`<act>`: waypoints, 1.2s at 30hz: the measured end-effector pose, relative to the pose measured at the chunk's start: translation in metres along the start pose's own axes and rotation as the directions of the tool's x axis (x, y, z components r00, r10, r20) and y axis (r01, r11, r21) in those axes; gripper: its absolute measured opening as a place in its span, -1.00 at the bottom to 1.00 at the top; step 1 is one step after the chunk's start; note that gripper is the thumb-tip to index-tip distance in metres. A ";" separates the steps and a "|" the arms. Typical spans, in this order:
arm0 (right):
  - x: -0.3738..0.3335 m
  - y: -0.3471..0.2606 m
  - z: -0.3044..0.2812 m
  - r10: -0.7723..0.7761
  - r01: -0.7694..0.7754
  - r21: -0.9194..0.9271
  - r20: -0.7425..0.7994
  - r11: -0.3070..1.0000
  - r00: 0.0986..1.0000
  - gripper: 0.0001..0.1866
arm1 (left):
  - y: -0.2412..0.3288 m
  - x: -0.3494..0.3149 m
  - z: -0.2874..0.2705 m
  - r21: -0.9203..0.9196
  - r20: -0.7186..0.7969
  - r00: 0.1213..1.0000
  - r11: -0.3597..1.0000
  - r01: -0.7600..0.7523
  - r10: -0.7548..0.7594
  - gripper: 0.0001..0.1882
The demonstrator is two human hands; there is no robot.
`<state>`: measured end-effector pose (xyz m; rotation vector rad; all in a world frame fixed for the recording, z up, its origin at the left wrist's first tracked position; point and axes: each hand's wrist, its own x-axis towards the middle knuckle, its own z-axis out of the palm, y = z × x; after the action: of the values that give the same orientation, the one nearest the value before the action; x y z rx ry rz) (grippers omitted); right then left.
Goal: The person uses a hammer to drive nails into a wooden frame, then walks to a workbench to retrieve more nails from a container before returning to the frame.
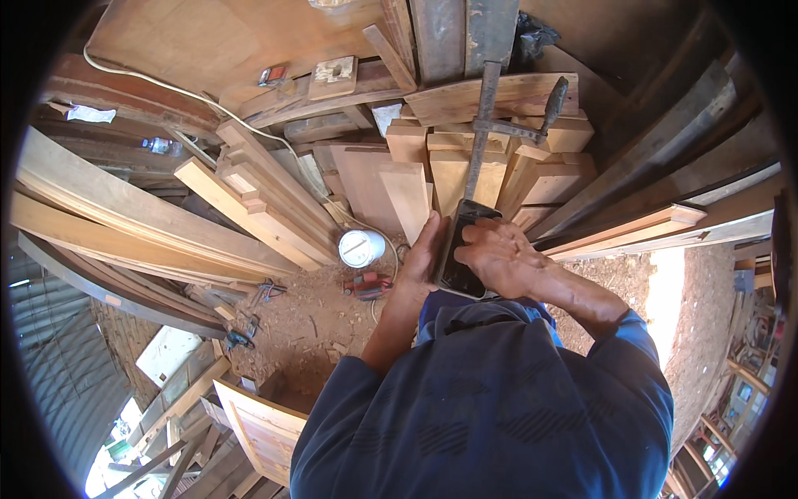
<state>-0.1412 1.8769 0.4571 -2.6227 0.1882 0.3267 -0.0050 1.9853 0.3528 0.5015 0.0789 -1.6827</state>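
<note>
A dark smartphone [455,273] lies tilted in front of my chest, its black screen facing up. My left hand [422,259] is closed around its left edge, the thumb along the side. Over the screen's upper right part is my right hand [509,262], fingers bent and a little apart, fingertips at the glass; it grips nothing that I can see. Just beyond the phone, a metal bar clamp [480,141] with a side handle rests across stacked light timber blocks [467,170].
Long planks [150,216] lean at the left, more boards [640,233] at the right. A white bucket [361,248] and a red power tool [367,285] sit on the sawdust-strewn floor [307,312]. A pale cable [208,101] runs down between boards. A panelled wooden piece [258,424] stands lower left.
</note>
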 end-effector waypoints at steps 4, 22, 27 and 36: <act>0.004 0.002 0.013 -0.038 0.026 -0.077 -0.168 0.997 0.985 -0.85 | -0.004 0.005 -0.021 0.027 -0.055 0.998 1.000 -0.011 0.012 -0.39; 0.021 0.010 0.044 0.008 -0.028 -0.071 -0.268 0.997 0.964 -0.86 | -0.002 0.013 -0.034 0.048 -0.084 0.996 0.999 -0.009 0.013 -0.38; 0.027 0.010 0.037 0.051 -0.056 -0.066 -0.080 0.996 0.996 -0.79 | -0.004 0.018 -0.045 0.050 -0.076 0.997 0.998 -0.029 0.032 -0.34; 0.019 0.003 0.013 -0.045 0.089 0.122 -0.321 0.989 0.946 -0.87 | 0.001 0.002 -0.025 -0.042 0.095 0.994 0.998 -0.054 0.058 -0.28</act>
<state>-0.1260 1.8796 0.4396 -2.5245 0.2189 -0.1316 0.0031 1.9918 0.3297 0.3890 0.0270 -1.6449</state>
